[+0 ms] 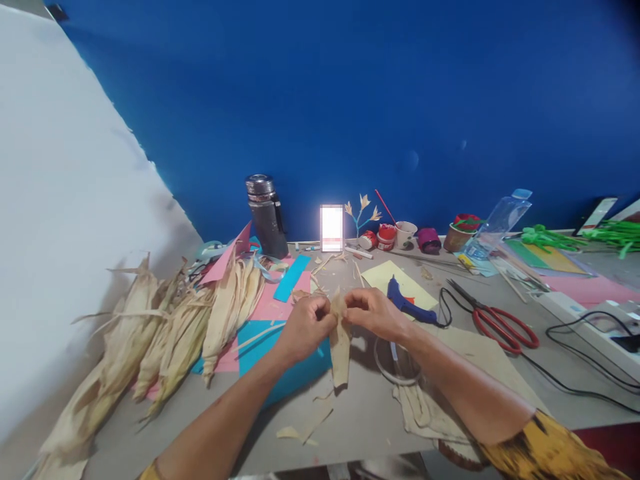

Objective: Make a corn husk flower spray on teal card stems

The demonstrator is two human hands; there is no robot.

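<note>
A pale strip of corn husk [341, 353] hangs upright between my two hands over the middle of the table. My left hand [310, 323] pinches its left edge near the top. From the other side, my right hand [373, 312] grips the same strip with thumb and forefinger. The husk's pointed tip rises just above my fingers, and its wide, cut end points down toward me. Small husk scraps [313, 427] lie on the table below it. Just beyond my right hand is a blue hot glue gun [407, 303] on a yellow sheet.
Dried corn husks [175, 347] are heaped at the left by a black thermos [267, 220]. Red-handled scissors [495, 320], a roll of tape [395, 367] and a white power strip [595, 327] with black cords lie right. A husk flower [361, 217] stands at the back near a paper cup [406, 233].
</note>
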